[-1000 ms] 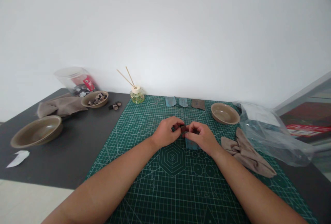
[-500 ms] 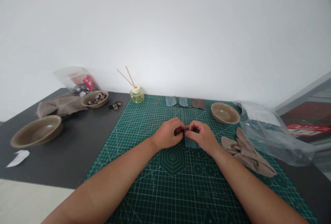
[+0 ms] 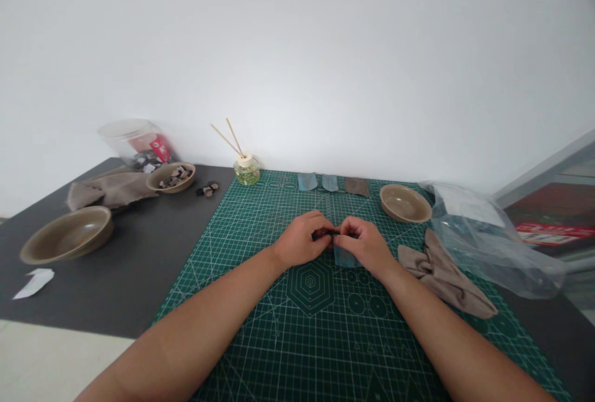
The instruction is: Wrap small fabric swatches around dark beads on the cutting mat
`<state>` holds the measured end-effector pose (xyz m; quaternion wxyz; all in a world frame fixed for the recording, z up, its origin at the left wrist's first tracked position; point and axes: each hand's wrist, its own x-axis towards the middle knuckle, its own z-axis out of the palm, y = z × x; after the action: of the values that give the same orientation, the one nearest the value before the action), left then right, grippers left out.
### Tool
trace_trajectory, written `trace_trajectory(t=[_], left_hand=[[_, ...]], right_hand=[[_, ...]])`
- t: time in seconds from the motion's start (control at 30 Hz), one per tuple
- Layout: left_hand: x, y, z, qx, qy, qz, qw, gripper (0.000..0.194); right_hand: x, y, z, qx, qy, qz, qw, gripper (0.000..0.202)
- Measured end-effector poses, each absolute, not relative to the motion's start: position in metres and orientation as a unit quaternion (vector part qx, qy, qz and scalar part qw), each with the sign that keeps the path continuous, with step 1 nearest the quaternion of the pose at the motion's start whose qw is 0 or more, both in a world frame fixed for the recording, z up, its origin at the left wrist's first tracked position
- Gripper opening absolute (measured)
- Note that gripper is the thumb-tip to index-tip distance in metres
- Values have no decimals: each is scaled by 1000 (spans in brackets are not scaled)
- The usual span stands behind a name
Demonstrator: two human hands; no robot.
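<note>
Above the middle of the green cutting mat, my two hands meet with their fingertips almost touching. My left hand is closed in a pinch around a small dark piece, too covered by fingers to identify. From the right side, my right hand pinches at the same spot, its thumb and forefinger on the top edge of a blue-grey cloth piece. The cloth's lower part shows beneath the fingers; its upper edge is hidden.
Two blue-grey patches and a brown patch lie along the back. An empty bowl, folded cloth and plastic bag are right. Leftward stand a reed diffuser, a bowl of scraps, and a larger bowl.
Both hands keep their pinch in nearly the same place. The blue-grey cloth piece has shifted very slightly right and tilted a little.
</note>
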<state>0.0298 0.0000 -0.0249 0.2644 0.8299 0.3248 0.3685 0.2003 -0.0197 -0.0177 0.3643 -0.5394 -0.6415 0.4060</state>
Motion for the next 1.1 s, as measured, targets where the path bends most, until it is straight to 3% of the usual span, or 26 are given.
trace_trajectory(t=[0.77,1.1], left_hand=[[30,2,-24,794,372,364,314,5],[29,2,-24,798,322,408,307,7]], right_hand=[[202,-23,-16,-499,-634,459,371,16],[199,-24,-13,-454,-408,648,456,20]])
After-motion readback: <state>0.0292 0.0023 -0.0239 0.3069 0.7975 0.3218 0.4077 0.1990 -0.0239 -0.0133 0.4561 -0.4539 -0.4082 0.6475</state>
